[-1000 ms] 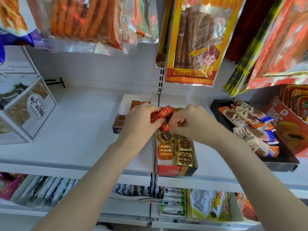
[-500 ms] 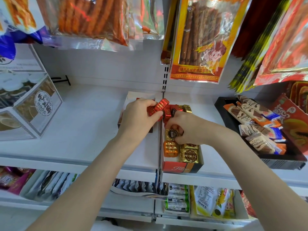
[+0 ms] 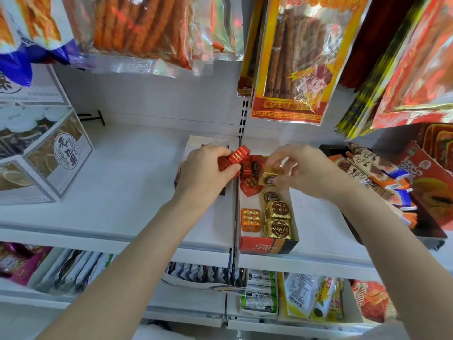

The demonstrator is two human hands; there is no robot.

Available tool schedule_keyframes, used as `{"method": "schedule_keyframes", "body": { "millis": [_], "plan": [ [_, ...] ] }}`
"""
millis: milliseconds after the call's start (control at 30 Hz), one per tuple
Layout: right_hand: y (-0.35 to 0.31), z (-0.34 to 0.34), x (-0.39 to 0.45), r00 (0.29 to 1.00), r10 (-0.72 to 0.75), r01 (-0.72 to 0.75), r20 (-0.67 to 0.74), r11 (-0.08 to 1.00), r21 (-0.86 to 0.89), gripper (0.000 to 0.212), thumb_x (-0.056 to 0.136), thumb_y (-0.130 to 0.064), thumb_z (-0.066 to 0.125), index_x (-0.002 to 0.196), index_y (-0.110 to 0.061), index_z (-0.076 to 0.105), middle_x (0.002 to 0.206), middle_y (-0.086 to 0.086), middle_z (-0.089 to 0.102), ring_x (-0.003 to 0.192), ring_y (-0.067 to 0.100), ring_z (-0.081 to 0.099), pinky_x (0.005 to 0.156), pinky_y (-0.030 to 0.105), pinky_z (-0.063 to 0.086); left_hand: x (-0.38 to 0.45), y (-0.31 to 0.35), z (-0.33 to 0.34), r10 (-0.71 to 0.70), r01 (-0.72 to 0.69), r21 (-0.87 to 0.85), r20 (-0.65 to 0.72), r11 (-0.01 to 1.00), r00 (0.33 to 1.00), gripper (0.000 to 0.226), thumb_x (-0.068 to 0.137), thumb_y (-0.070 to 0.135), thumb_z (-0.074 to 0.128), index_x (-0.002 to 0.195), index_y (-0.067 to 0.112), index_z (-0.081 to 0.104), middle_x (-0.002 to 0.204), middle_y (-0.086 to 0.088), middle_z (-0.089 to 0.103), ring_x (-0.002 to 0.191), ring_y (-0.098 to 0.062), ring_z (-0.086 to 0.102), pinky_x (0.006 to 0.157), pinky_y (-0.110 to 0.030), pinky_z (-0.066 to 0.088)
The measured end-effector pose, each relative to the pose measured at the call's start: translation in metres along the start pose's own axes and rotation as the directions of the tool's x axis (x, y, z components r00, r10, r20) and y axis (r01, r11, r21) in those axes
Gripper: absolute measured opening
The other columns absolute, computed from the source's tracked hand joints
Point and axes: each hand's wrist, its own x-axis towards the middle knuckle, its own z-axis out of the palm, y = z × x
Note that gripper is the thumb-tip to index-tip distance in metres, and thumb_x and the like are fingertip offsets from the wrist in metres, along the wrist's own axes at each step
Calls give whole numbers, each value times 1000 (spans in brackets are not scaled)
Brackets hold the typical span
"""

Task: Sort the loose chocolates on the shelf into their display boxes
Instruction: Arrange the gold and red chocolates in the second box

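My left hand [image 3: 206, 168] grips several red foil chocolates [image 3: 235, 158] above the left display box [image 3: 193, 141], which it mostly hides. My right hand [image 3: 306, 168], a little blurred, pinches a gold foil chocolate [image 3: 268, 176] over the back of the right display box [image 3: 267, 245]. That box holds red chocolates [image 3: 250, 185] at the back, gold ones [image 3: 278, 217] along its right side and an orange one [image 3: 250, 218] at the front left.
A black tray of wrapped chocolate bars [image 3: 382, 175] stands to the right, with red packets [image 3: 431, 182] beyond. A large white carton [image 3: 44, 155] sits at the left of the white shelf [image 3: 127, 187]. Snack bags hang overhead; more goods fill the lower shelf.
My right hand has lifted out of the right box with a gold chocolate and now holds it above the back end. My left hand keeps its red chocolates, barely moved.
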Motion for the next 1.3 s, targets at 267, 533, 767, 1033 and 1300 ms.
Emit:
{"method": "schedule_keyframes", "body": {
  "millis": [267,533,767,1033,1300],
  "plan": [
    [8,-6,-12,977,-45,76,210,987,-142,11,81,-17,67,91,-18,67,87,-10,56,80,9,56,66,13,43,-1,5,0,26,-26,-7,29,1000,999,27,80,23,66,106,15,68,100,-4,67,89,-19,62,83,-42,51],
    [0,14,-6,964,-95,149,247,967,-208,48,86,2,35,98,-31,68,117,-5,50,111,19,37,96,37,31,-5,7,1,27,-27,8,25,1000,999,26,79,22,68,104,14,68,99,-4,67,87,-18,61,84,-42,50],
    [-4,18,-6,948,-23,90,318,976,-199,46,86,7,34,104,-20,67,122,1,44,110,16,41,89,24,36,-6,10,0,24,-24,8,42,1000,999,30,80,22,67,108,13,66,104,-4,66,89,-18,61,86,-39,50],
    [-7,3,-27,934,-159,207,319,970,-124,60,81,14,33,95,-29,71,121,-6,46,112,12,33,97,24,31,-6,11,-3,8,-8,-3,45,1000,999,34,80,21,67,112,12,64,108,-5,66,94,-19,61,88,-40,50],
    [-18,14,-32,971,-129,163,203,974,-158,18,88,-20,53,94,-28,67,111,-10,55,111,14,35,99,39,32,-9,9,-8,-4,4,-13,34,1000,999,32,78,21,69,109,14,66,105,-5,66,91,-22,63,85,-44,51]
  ]
}}
